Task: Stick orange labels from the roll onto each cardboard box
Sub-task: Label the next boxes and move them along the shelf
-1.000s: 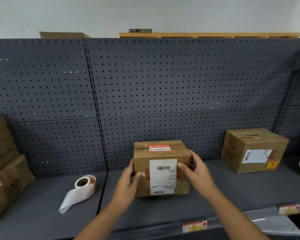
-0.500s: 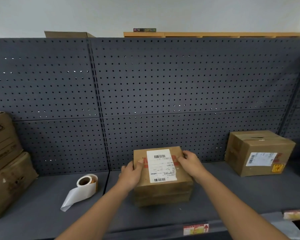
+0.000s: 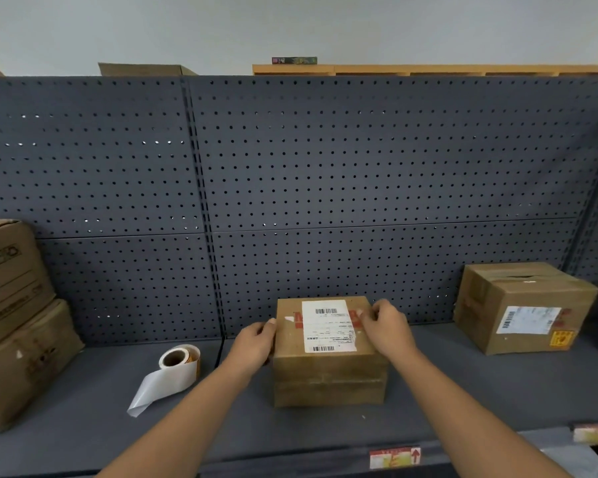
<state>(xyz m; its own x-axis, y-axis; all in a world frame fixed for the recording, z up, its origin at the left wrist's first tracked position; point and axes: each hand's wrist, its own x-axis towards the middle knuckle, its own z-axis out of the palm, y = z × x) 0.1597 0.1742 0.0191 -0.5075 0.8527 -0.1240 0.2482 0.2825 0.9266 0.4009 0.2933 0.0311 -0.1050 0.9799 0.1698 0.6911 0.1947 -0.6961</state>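
Two hands are on the middle cardboard box point(image 3: 328, 353), which sits on the grey shelf point(image 3: 463, 391) in front of the pegboard point(image 3: 325, 184). Your left hand point(image 3: 254, 345) grips its left edge with the fingers curled against the side and the thumb near the top. Your right hand point(image 3: 387, 331) is curled over the far right corner of the top.

Watch the placement first. The white shipping label point(image 3: 327, 326) with its barcodes takes up much of the top face, so an orange sticker put down carelessly could cover a barcode. The bare cardboard to the left of that label, or the front face, looks like the safer spot.

The label roll point(image 3: 180, 360) lies on the shelf just beside your left hand, with a long tail of white backing paper point(image 3: 163, 384) trailing toward the shelf edge. Pull on that tail too quickly and the light roll may tumble off the front.

The box itself is brown and squat, with red print partly hidden under the white label and a taped seam running across its front. No orange sticker shows on the faces you can see. The box on the right point(image 3: 525, 305) already carries an orange one point(image 3: 561, 339) at its front lower corner. Two stacked boxes point(image 3: 14, 322) stand at the far left.
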